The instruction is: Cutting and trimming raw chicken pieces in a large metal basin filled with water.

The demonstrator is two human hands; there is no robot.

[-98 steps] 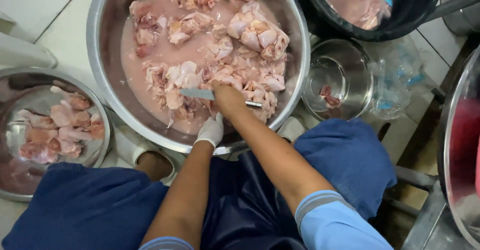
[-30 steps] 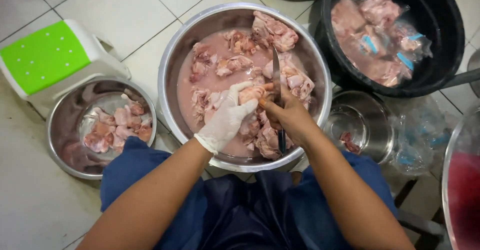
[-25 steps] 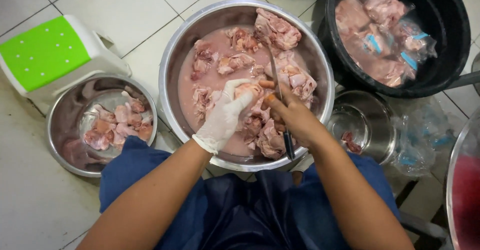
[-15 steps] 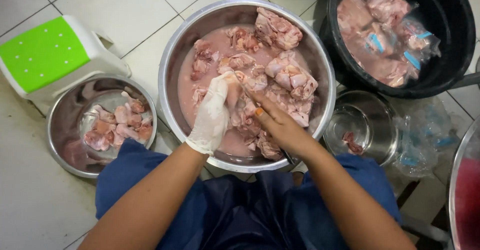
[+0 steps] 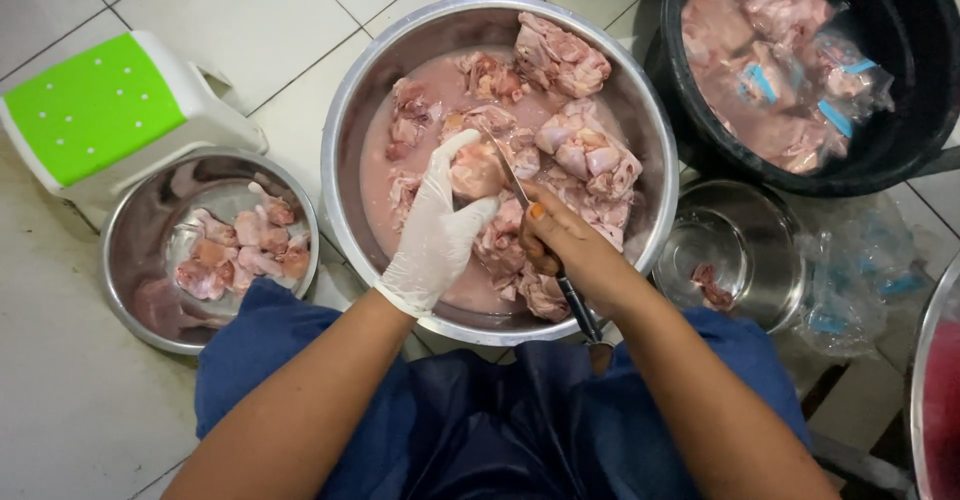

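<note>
The gloved left hand (image 5: 437,232) grasps a piece of raw chicken (image 5: 476,168) near the centre of the large steel bowl (image 5: 345,130). The bare right hand (image 5: 568,250) is clenched on a knife (image 5: 527,222), blade against that piece. Left of the bowl sits a small steel bowl (image 5: 130,290) of cut pieces; right, a black tub (image 5: 900,150) of bagged chicken.

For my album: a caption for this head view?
Gloved left hand steadies raw chicken while right hand cuts with knife.
</note>
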